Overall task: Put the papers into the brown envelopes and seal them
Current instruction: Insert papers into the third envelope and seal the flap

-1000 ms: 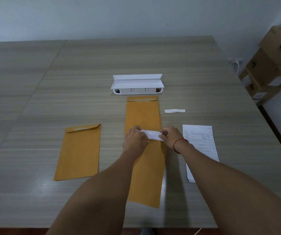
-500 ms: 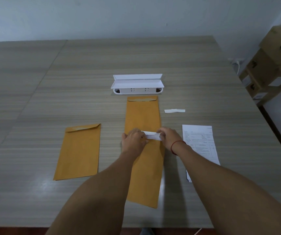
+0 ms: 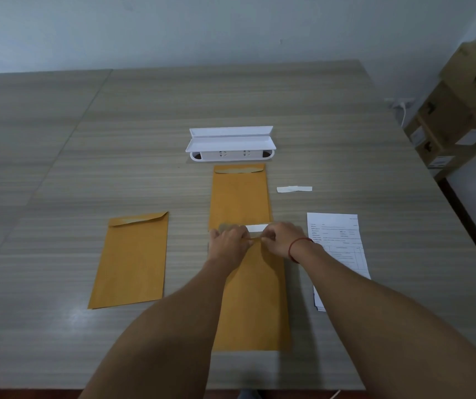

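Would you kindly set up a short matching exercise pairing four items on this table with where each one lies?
Items:
1. white strip
2. printed papers
3. white box
4. lone envelope

Places:
A. at the far end of the centre envelopes
B. left of both hands
C. right of the right hand
D. loose on the table, beyond the papers

Pairs: 1-D, 2-C, 3-A, 4-B

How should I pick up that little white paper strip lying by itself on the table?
Pinch the loose white strip at its right end, coming from the right with the right hand. It lies flat and long, sideways, with bare table around it, so an end is easiest to lift, probably by sliding a fingertip under.
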Action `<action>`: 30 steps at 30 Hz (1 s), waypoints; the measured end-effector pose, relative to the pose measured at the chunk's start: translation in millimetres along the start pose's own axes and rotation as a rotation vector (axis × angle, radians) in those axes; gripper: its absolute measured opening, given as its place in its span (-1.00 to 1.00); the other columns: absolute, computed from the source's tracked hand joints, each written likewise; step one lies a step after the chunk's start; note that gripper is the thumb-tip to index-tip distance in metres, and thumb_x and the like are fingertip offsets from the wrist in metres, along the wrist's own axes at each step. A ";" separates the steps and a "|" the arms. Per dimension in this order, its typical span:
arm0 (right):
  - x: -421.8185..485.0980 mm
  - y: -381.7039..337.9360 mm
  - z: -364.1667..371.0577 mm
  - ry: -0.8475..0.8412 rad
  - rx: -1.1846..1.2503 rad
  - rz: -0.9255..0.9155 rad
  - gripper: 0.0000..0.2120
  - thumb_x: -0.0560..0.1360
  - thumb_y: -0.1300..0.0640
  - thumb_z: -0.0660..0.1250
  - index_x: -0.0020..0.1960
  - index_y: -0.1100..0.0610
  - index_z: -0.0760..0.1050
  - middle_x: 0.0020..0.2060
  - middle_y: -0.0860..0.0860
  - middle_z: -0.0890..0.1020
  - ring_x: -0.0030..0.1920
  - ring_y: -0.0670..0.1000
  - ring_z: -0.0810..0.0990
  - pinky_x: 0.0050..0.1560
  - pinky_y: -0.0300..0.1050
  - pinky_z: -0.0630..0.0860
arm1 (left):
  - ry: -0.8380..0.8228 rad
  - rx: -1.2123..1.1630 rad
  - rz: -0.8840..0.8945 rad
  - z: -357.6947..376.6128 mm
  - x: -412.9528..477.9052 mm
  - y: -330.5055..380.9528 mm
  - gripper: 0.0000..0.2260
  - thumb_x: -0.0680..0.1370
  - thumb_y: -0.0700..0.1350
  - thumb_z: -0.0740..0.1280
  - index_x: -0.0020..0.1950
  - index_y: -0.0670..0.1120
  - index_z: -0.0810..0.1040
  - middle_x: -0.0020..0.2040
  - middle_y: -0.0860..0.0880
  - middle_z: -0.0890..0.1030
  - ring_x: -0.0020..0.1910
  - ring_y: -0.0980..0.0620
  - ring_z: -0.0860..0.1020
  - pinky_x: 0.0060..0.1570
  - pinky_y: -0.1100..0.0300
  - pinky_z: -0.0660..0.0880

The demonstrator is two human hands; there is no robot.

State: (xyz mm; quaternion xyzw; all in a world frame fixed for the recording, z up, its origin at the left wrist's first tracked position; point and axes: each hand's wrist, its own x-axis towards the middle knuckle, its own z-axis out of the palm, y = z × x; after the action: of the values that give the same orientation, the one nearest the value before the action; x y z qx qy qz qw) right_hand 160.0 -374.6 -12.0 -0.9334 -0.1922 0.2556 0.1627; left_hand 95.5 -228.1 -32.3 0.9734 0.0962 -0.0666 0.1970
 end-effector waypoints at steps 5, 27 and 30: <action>-2.9 3.5 1.2 0.027 -0.023 -0.041 -0.73 0.55 0.08 0.31 0.23 -0.02 0.56 0.16 -0.02 0.62 0.18 0.05 0.56 0.24 -0.01 0.48 | 0.024 -0.018 0.001 -1.0 1.4 1.9 -0.79 0.60 0.05 0.24 0.09 -0.03 0.57 0.11 0.04 0.61 0.15 0.01 0.51 0.22 0.09 0.21; 1.9 7.8 27.1 0.142 0.427 0.314 -0.73 0.51 0.12 0.38 0.20 0.11 0.51 0.13 0.04 0.60 0.14 0.07 0.57 0.10 -0.11 0.46 | -0.131 0.033 -0.210 24.2 -16.3 -12.7 -0.26 0.49 0.25 0.31 0.53 -0.08 0.17 0.55 0.00 0.20 0.51 0.01 0.22 0.40 0.06 0.31; 6.0 7.4 31.0 0.160 0.447 0.343 -0.76 0.51 0.12 0.38 0.17 0.11 0.52 0.13 0.05 0.61 0.15 0.08 0.56 0.13 -0.09 0.47 | -0.161 0.010 -0.232 27.3 -16.0 -13.0 -0.21 0.50 0.24 0.31 0.57 -0.08 0.07 0.59 0.01 0.07 0.55 0.01 0.14 0.44 0.04 0.28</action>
State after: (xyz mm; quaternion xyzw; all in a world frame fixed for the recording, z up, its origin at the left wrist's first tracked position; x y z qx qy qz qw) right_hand 150.1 -372.0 -42.8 -0.9105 0.0428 0.2412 0.3332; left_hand 74.6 -229.7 -59.3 0.9483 0.1915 -0.1672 0.1901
